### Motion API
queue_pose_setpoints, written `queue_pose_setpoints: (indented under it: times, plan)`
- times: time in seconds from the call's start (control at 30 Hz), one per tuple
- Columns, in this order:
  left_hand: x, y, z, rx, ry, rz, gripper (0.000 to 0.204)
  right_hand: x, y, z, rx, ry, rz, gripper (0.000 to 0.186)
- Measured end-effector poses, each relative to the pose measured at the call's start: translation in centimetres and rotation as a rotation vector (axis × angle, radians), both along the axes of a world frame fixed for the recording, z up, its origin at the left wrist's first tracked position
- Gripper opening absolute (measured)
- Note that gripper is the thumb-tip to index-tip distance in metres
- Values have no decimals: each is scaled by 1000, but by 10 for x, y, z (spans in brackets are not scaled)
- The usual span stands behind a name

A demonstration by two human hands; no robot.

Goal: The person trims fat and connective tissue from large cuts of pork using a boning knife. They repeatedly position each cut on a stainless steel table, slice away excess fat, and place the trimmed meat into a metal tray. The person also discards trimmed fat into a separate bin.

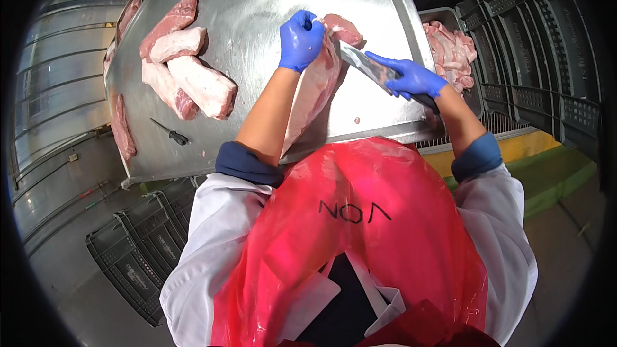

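A long, pale pink cut of meat (pixel 312 93) lies on the metal table in front of me, its darker red end farthest away. My left hand (pixel 301 40), in a blue glove, is closed in a fist at the upper left edge of the cut, pinching its edge. In my right hand (pixel 416 79), also blue-gloved, is a knife (pixel 365 64) with a wide blade and a dark handle. The blade points up and left, and its tip touches or overlaps the meat near the red end. The right forefinger stretches out along the knife.
Several meat pieces (pixel 204 87) are heaped on the table (pixel 250 0) at left. A thin black-handled tool (pixel 173 133) lies below them, beside a narrow meat strip (pixel 120 130). At right, a bin holds pink trimmings (pixel 453 54), next to stacked dark crates (pixel 540 45). Another crate (pixel 138 257) stands lower left.
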State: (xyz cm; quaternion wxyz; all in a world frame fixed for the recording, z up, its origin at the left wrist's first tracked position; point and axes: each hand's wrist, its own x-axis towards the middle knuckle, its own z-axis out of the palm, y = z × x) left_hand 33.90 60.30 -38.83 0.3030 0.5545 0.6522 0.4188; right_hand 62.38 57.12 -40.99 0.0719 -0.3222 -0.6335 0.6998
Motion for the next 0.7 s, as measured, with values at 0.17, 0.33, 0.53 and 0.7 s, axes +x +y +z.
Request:
queue_pose_setpoints:
  times: [0.17, 0.33, 0.53, 0.7]
  plan:
    - [5, 6, 29, 11, 34, -81, 12, -69, 36, 1, 63, -104, -3, 74]
    - [-16, 2, 47, -28, -211, -31, 10, -10, -16, -31, 113, 98, 10, 81]
    - [-15, 14, 61, 5, -272, -72, 9, -88, 7, -5, 105, -82, 25, 74]
    - [-56, 9, 64, 6, -525, 4, 7, -44, -36, -17, 192, 43, 70, 76]
